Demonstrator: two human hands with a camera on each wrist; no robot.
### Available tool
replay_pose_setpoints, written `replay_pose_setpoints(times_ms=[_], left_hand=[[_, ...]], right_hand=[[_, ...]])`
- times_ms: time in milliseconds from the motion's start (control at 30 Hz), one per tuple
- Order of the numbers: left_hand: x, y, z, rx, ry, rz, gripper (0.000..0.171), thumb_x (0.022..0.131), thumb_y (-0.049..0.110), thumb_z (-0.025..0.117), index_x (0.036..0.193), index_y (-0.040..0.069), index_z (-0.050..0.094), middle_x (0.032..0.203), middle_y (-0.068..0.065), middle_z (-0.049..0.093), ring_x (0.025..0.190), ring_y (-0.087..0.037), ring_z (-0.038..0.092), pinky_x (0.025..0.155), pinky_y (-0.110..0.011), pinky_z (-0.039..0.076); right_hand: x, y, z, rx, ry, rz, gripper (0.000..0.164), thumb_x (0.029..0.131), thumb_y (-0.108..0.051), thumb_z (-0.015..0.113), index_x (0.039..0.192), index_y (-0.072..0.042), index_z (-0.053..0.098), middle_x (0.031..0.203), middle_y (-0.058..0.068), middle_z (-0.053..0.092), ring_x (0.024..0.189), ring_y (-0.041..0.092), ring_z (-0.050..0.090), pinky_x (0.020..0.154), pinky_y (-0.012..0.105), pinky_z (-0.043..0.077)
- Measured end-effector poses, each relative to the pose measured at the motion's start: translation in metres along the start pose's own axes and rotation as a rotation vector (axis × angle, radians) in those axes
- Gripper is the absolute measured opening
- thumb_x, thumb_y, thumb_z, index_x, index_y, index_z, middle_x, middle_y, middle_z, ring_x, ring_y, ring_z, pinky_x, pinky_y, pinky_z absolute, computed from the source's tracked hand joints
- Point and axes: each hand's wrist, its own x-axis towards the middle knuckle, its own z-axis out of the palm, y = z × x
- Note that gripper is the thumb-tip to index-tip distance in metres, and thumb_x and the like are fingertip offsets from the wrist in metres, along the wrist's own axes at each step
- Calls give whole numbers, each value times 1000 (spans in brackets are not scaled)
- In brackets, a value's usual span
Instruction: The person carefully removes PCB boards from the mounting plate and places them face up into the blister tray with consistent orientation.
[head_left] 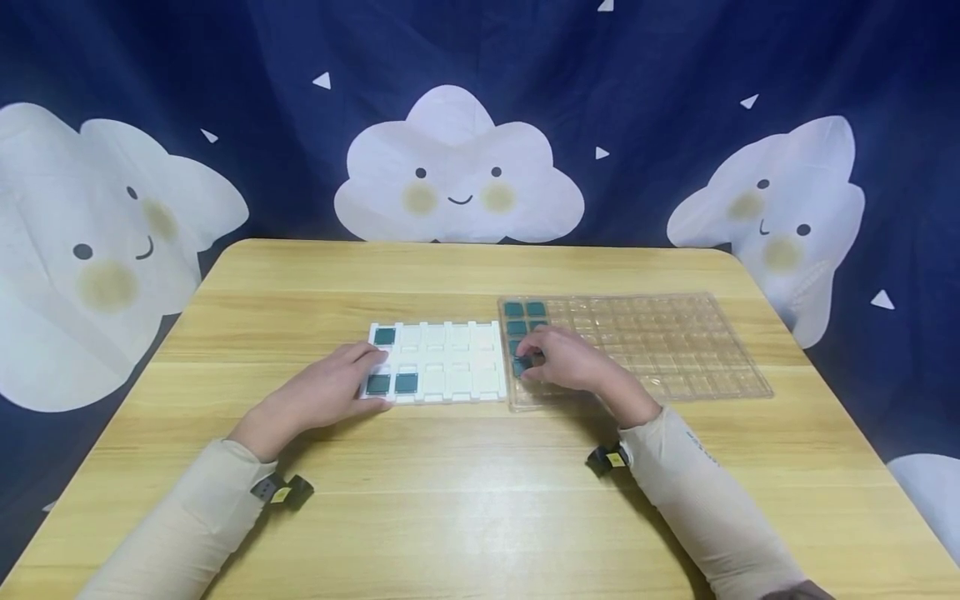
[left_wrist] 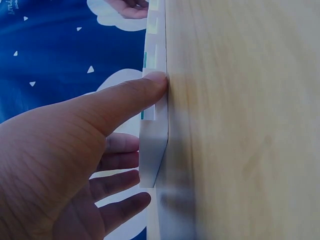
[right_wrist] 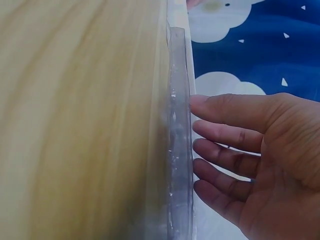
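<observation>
My left hand (head_left: 330,389) holds the left end of a white tray (head_left: 465,367) with square pockets. In the left wrist view its thumb (left_wrist: 135,92) presses the tray's near side, the other fingers behind the end. Dark green square chips (head_left: 385,336) sit in three visible pockets at that end. To the right, my right hand (head_left: 567,358) reaches over a clear plastic tray (head_left: 660,342) and pinches a dark green chip (head_left: 521,365) between thumb and forefinger at its left side. In the right wrist view the fingertips (right_wrist: 200,102) are at the clear tray's rim; the chip is hidden there.
More green chips (head_left: 513,309) lie in the clear tray's two left columns, partly covered by the right hand. Both trays lie side by side on a wooden table (head_left: 480,500). A dark blue curtain (head_left: 637,67) with clouds hangs behind the table.
</observation>
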Motion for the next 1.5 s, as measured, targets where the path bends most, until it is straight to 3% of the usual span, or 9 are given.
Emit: replay_pose_setpoints(times_ms=[333, 600, 900, 1200, 1500], left_hand=[[0, 0, 1, 1, -2, -4, 81, 88, 51, 68, 144, -2, 44, 144, -21, 43, 133, -37, 40, 112, -52, 34], [-1, -1, 1, 7, -2, -5, 81, 87, 51, 69, 144, -2, 44, 144, -21, 43, 133, -37, 40, 111, -52, 34], [-1, -1, 3, 7, 2, -2, 81, 87, 52, 69, 143, -2, 45, 143, -20, 44, 133, -36, 40, 111, -51, 34], [1, -1, 2, 0, -6, -11, 82, 87, 52, 69, 144, -2, 44, 145, -20, 43, 134, -36, 39, 112, -51, 33], [1, -1, 0, -1, -3, -5, 82, 87, 52, 69, 144, -2, 44, 144, -21, 43, 133, -37, 40, 112, -52, 34]], right_hand=[[-1, -4, 1, 14, 33, -26, 37, 84, -24, 78, 117, -9, 68, 112, 3, 63, 103, 23, 58, 95, 43, 48], [0, -13, 4, 37, 76, -41, 44, 86, -29, 77, 124, -11, 65, 127, 6, 61, 118, 27, 56, 103, 46, 45], [4, -32, 9, 18, 118, -128, 41, 87, -26, 75, 123, -9, 65, 117, 5, 64, 107, 22, 59, 95, 39, 49], [14, -50, 15, -2, 107, -195, 44, 90, -31, 72, 128, -9, 62, 126, 4, 63, 122, 24, 54, 104, 41, 43], [24, -66, 18, 18, 120, -217, 45, 90, -33, 71, 128, -11, 61, 124, 3, 63, 116, 20, 57, 100, 38, 47]])
